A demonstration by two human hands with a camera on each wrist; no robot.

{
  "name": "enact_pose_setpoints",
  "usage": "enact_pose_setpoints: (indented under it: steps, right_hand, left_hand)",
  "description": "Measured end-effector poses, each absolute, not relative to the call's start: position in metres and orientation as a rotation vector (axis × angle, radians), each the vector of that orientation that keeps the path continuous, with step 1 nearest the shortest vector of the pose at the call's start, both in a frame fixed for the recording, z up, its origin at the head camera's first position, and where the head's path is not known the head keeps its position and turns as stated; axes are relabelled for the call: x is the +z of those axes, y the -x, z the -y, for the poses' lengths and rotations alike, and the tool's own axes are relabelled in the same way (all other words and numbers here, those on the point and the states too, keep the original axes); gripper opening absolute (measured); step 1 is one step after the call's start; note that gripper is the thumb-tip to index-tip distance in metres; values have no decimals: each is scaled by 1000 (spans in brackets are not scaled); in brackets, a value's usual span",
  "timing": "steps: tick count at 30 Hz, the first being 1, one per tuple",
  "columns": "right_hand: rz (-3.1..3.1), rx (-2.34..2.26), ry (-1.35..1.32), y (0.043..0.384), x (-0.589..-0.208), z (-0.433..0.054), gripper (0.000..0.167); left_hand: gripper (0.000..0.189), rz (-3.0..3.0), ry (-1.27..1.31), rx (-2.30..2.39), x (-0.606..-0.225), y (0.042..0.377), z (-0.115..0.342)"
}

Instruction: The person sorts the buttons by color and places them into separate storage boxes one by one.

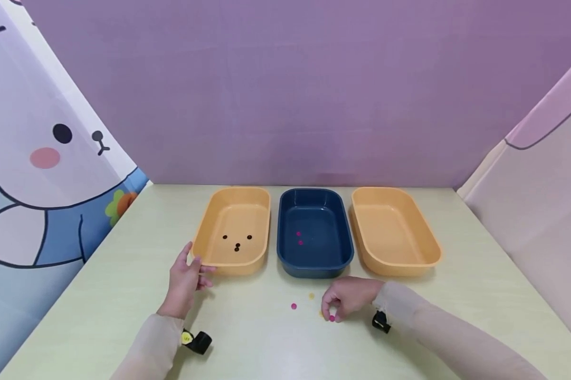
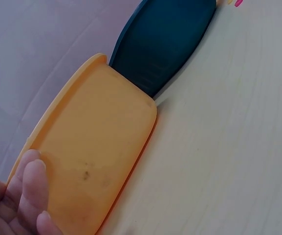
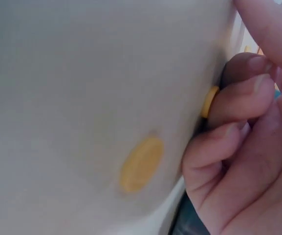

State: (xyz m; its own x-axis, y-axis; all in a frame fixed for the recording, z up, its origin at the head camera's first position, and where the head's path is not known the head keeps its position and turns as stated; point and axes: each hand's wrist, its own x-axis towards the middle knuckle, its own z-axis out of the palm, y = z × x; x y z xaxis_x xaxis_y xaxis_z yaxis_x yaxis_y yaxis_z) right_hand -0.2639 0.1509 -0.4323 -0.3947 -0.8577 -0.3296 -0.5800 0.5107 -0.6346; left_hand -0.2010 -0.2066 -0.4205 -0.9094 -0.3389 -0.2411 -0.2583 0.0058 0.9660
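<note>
My right hand (image 1: 349, 296) reaches down to the table in front of the blue tray (image 1: 315, 272), its thumb and forefinger pinching a small magenta disc (image 1: 332, 319). Right by those fingers lies a yellow disc (image 1: 321, 314), partly covered by them. Another yellow disc (image 1: 311, 296) and a magenta disc (image 1: 293, 306) are on the table to the left. My left hand (image 1: 184, 279) touches the near left corner of the left yellow-orange tray (image 1: 238, 270), fingers loosely extended. In the left wrist view its fingertips (image 2: 35, 169) rest at the tray's outer wall.
Two magenta discs (image 1: 299, 238) lie inside the blue tray. Several small dark discs (image 1: 237, 245) are in the left tray. A second yellow-orange tray (image 1: 401, 269) stands on the right. Behind the trays rises a purple panel (image 1: 314, 105); printed cloth (image 1: 53, 211) hangs at the left.
</note>
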Motion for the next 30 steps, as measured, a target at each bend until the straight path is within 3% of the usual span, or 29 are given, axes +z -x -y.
enact_pose_setpoints:
  steps: [22, 30]
  right_hand:
    - [-2197, -454, 1230, 259, -430, -159, 19]
    - [-2201, -418, 1271, 256, -430, -143, 18]
  left_hand:
    - [58, 2150, -628, -2139, -422, 203, 202]
    - [59, 2142, -669, -2104, -425, 188, 217]
